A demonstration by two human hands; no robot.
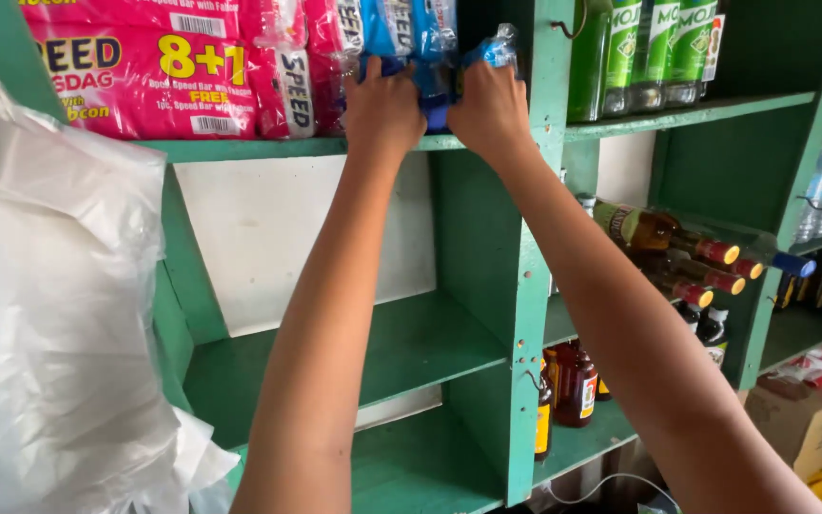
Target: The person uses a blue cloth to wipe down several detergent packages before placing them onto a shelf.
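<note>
- The blue packs sit at the front edge of the top green shelf, upright in clear wrap, their long axis running up and out of view at the top; they stand directly between the two hands and touch both.
- The left hand presses against the packs' left side, fingers curled forward around them and mostly hidden behind the knuckles; it appears to be gripping rather than spread wide.
- The right hand closes on the right side, fingers wrapped over crinkled clear wrap at the top corner. Both hands lie equally near, one on each flank, so the packs are pinched from left and right.
- Just left of the blue packs, touching them, stand the pink packs along the same shelf.
- To the right, beyond a green upright post, green bottles stand on a neighbouring shelf.
- Below, the middle compartment holds nothing visible; brown bottles lie stacked on their sides lower right.
- A white plastic bag hangs at far left, well apart from the hands.
</note>
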